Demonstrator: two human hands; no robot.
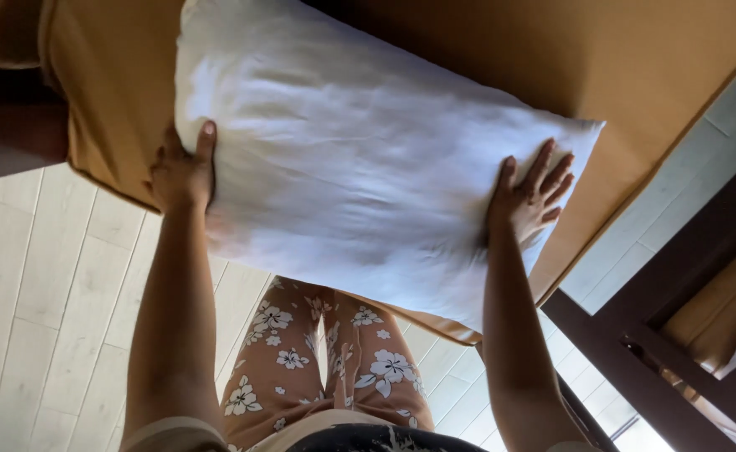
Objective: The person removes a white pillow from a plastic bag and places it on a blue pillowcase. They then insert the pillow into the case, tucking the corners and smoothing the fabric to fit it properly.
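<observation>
A white pillow (360, 151) lies on a mustard-yellow cushion (569, 59) in front of me. My left hand (182, 167) grips the pillow's left edge, thumb on top and fingers wrapped behind. My right hand (531, 197) presses flat on the pillow's right end with fingers spread. Both arms reach forward from the bottom of the view.
Pale wooden floorboards (41, 276) stretch to the left and below. A dark wooden frame (636, 360) with another yellow cushion (720, 310) stands at the right. My legs in floral orange trousers (326, 360) show beneath the pillow.
</observation>
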